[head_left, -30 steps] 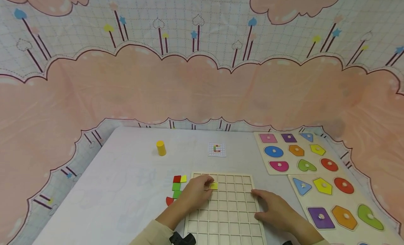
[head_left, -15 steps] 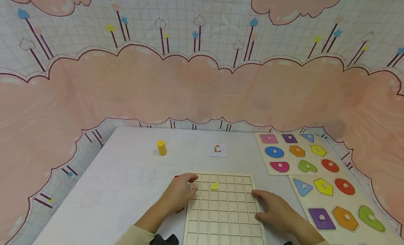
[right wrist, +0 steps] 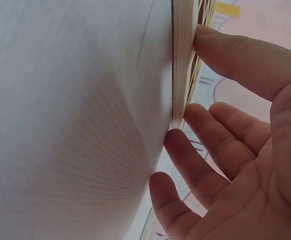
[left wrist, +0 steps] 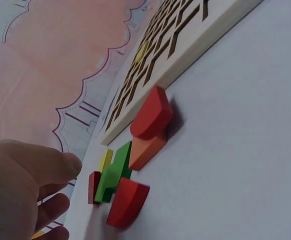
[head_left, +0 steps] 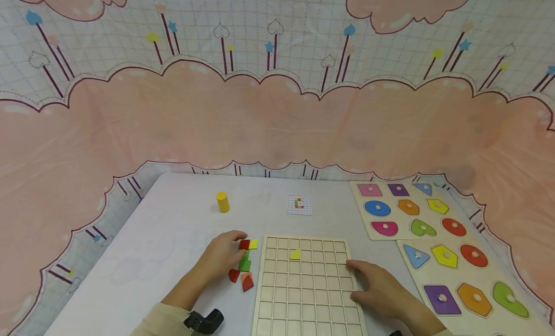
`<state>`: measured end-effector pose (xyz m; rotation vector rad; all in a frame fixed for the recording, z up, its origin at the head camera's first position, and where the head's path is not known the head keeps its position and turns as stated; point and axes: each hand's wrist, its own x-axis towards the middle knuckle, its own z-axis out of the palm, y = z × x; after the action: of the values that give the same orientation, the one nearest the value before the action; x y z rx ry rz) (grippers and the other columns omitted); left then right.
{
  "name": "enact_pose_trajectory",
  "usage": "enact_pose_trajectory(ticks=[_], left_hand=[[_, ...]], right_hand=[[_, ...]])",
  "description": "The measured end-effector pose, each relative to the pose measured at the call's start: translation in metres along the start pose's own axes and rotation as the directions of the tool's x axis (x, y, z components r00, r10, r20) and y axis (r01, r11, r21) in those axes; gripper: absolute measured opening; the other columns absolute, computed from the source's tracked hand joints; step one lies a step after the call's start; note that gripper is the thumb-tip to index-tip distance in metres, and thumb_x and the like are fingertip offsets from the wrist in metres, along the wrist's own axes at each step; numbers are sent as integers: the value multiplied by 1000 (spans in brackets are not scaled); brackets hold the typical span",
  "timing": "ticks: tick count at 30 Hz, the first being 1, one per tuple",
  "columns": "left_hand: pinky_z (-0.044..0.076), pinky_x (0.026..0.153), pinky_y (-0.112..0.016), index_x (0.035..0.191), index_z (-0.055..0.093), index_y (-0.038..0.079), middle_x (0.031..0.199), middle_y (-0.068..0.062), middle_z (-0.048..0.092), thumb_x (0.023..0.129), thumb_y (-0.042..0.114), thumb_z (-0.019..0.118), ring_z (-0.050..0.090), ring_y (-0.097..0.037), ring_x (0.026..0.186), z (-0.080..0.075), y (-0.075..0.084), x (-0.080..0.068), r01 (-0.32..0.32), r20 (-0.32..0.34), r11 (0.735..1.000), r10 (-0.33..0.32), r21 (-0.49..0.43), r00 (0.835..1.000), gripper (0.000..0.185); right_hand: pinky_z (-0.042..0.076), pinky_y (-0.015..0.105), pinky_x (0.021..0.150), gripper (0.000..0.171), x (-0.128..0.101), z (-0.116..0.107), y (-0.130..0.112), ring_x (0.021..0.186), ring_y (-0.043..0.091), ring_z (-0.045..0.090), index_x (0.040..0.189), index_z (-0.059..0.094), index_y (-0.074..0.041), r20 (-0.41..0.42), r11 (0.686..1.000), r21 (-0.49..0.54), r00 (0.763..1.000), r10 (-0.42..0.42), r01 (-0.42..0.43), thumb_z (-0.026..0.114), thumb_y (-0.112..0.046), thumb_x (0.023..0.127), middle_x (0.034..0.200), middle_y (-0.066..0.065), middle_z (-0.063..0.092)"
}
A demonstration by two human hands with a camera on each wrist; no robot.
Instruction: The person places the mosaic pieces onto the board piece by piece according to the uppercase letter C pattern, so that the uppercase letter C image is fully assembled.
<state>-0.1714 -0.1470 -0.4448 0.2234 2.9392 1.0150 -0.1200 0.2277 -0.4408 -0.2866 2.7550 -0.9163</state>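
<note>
My left hand (head_left: pixel 218 256) is beside a small group of coloured blocks, its fingertips close to a red block (head_left: pixel 244 244) at the far end. In the left wrist view the thumb and loosely bent fingers have nothing between them. Next to that red block lies a yellow block (head_left: pixel 253 244), then green blocks (head_left: pixel 244 265), a rounded red block (left wrist: pixel 128 202) and another red one (left wrist: pixel 153 112) leaning on an orange block (left wrist: pixel 148 150). My right hand (head_left: pixel 377 285) touches the right edge of the wooden grid board (head_left: pixel 312 297) with spread fingers. One yellow piece (head_left: pixel 295 254) sits in a board cell.
A yellow cylinder (head_left: pixel 223 202) stands at the back left. Behind the board lies a small card (head_left: pixel 299 205) with a coloured grid pattern. Two knobbed shape puzzles (head_left: pixel 392 218) occupy the table's right side.
My left hand has let go of the yellow piece in the board and moved left to the loose blocks, uncovering the nearer red and orange ones. The right hand has stayed put.
</note>
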Motion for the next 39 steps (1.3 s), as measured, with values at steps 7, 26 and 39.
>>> enact_pose_trajectory(ticks=[7, 26, 39], left_hand=[[46, 101, -50, 122, 66, 6, 122, -9, 65, 89, 6, 74, 56, -30, 119, 1, -14, 7, 44, 10, 998, -44, -40, 999, 34], [47, 100, -48, 117, 68, 5, 112, -5, 67, 91, 10, 73, 58, -26, 110, 8, -21, 19, 29, 32, 999, -27, -40, 999, 26], [47, 100, -48, 118, 68, 6, 112, -6, 66, 92, 9, 72, 57, -25, 107, 3, -14, 21, 55, 74, 998, -55, -4, 996, 27]], right_hand=[[34, 60, 107, 68, 0, 0, 1, 131, 41, 48, 134, 60, -6, -1, 1000, 4, 1000, -4, 4, 87, -19, 74, 137, 13, 59], [34, 60, 107, 68, 0, 0, -1, 131, 41, 48, 134, 60, -6, -1, 1000, -5, 1000, 12, -12, 88, -18, 73, 137, 13, 59], [34, 60, 107, 67, -1, -2, -2, 131, 41, 48, 134, 60, -5, -9, 1000, -5, 1000, 1, -1, 87, -18, 74, 136, 13, 59]])
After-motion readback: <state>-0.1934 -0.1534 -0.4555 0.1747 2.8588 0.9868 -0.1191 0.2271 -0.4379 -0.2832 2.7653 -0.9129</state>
